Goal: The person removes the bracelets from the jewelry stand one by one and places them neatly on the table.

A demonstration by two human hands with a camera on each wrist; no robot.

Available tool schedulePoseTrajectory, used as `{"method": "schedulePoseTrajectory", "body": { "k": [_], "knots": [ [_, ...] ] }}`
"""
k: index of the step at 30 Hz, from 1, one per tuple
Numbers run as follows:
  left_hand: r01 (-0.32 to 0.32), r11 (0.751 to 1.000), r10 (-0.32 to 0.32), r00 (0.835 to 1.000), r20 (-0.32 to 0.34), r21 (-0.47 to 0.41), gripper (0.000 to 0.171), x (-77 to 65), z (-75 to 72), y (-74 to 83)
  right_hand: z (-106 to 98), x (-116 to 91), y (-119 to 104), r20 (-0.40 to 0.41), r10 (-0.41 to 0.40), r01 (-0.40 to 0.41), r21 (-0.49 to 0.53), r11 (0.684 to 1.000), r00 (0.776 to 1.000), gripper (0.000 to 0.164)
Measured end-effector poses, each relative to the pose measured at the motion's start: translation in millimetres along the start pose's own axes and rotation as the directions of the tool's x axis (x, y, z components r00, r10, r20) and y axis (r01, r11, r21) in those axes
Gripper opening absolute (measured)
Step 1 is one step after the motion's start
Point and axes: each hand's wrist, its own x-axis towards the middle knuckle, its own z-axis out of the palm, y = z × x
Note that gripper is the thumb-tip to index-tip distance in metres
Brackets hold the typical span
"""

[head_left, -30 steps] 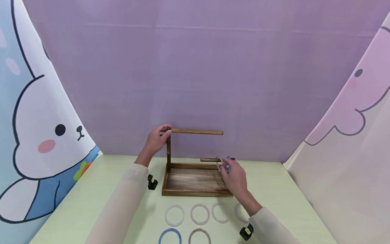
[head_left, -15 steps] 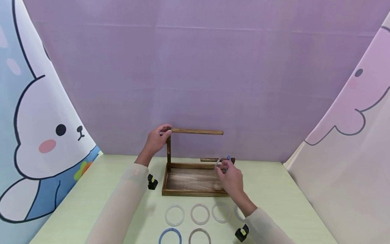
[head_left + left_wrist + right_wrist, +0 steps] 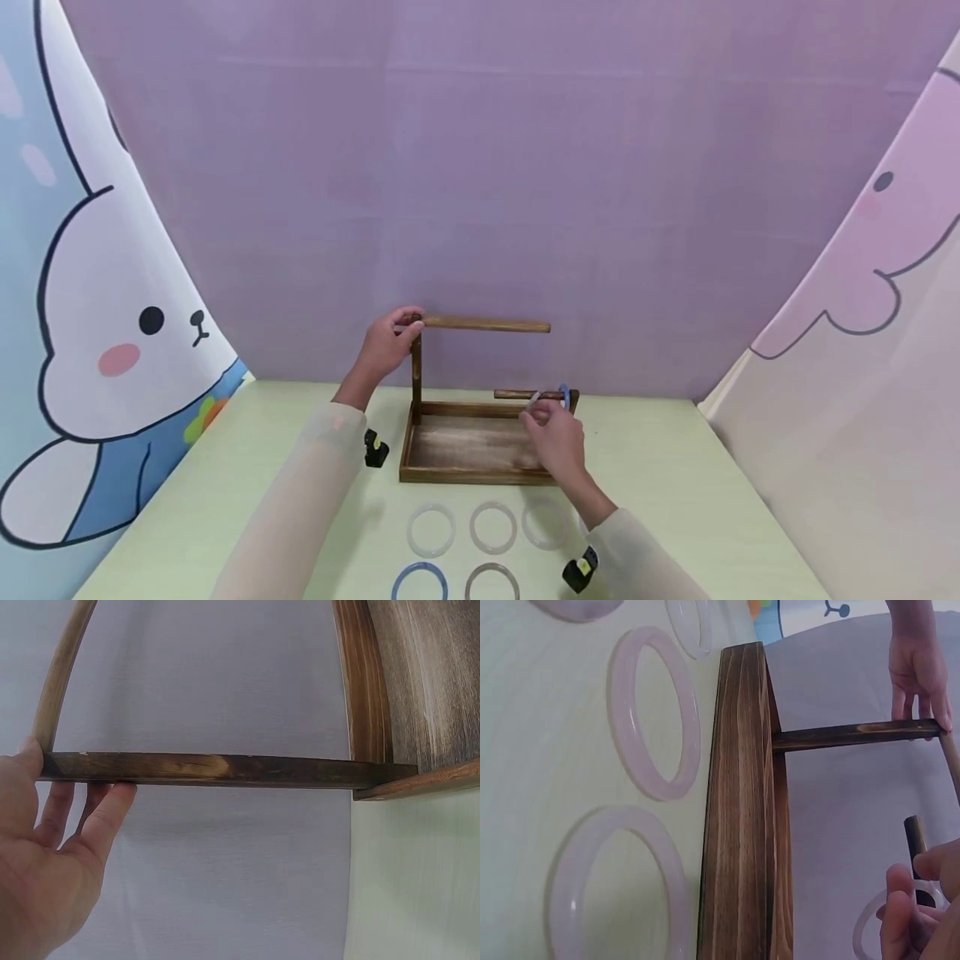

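Note:
A brown wooden bangle stand (image 3: 480,477) has a tall left post carrying a long upper bar (image 3: 487,323) and a short lower bar (image 3: 510,394) at the right. At the post's top, my left hand (image 3: 386,343) grips the corner, thumb on one side and fingers on the other (image 3: 45,862). My right hand (image 3: 558,442) pinches a pale translucent bangle (image 3: 861,926), which appears to be around the lower bar. A blue bangle (image 3: 565,395) hangs on that bar, farther right near its short post. The right fingers partly hide the pale bangle.
Several bangles lie on the pale green table in front of the stand, among them a blue one (image 3: 420,575), a brownish one (image 3: 492,575) and a clear one (image 3: 431,531). A purple backdrop (image 3: 480,208) stands behind.
My right hand has moved left along the lower bar with the pale bangle, away from the blue bangle, which now shows more fully. The left hand stays at the post's top.

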Motion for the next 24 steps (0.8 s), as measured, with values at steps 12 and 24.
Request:
{"method": "schedulePoseTrajectory", "body": {
  "k": [12,24],
  "knots": [
    [0.017,1.0,-0.017,1.0,0.007,0.005,0.036,-3.3,4.1,-1.1,1.3,-4.6,4.3,-0.042,-0.004,0.004,-0.003,1.0,0.999,0.026],
    [0.02,1.0,-0.02,1.0,0.004,-0.002,0.036,0.0,1.4,0.4,-1.1,-3.1,5.1,-0.05,0.008,-0.008,0.005,1.0,0.999,0.019]
  ]
}}
